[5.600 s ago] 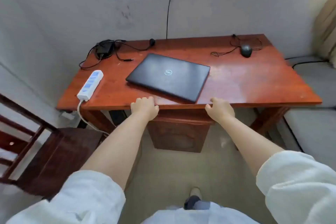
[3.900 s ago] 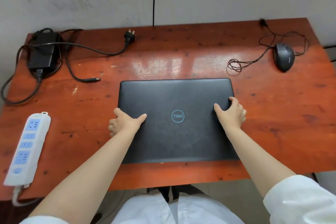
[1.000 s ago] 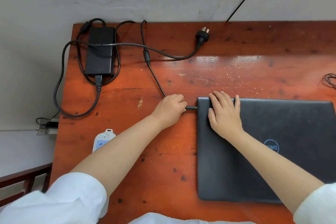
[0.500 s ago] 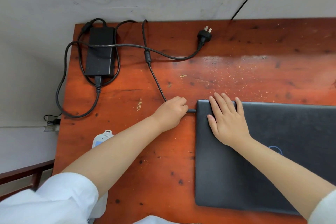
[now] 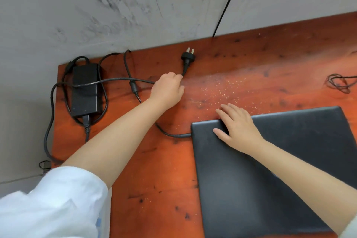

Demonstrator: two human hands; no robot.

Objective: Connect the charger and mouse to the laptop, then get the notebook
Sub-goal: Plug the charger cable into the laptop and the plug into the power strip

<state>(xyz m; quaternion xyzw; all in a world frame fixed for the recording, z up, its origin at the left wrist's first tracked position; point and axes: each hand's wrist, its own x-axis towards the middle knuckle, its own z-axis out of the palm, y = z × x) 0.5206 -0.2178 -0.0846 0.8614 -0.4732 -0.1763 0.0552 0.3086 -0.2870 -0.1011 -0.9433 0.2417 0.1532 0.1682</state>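
The closed black laptop [image 5: 270, 170] lies on the red-brown wooden desk [image 5: 158, 189]. The charger's thin cable ends in a connector [image 5: 185, 135] that sits in the laptop's left edge. The charger brick [image 5: 85, 89] lies at the desk's far left corner. Its wall plug [image 5: 187, 58] lies near the back edge, prongs pointing away. My left hand [image 5: 168, 89] is curled over the mains cable just below that plug. My right hand [image 5: 235, 123] rests flat on the laptop's far left corner. No notebook is in view.
A coil of the mouse's thin black cable [image 5: 340, 83] shows at the right edge. A grey wall [image 5: 135, 6] stands right behind the desk, with a black cable [image 5: 228, 2] running down it. A white sleeve [image 5: 52, 205] covers the lower left.
My left hand has let go of the connector, now seated in the laptop's left edge, and has moved up to the mains cable by the plug. The right hand stays on the laptop.
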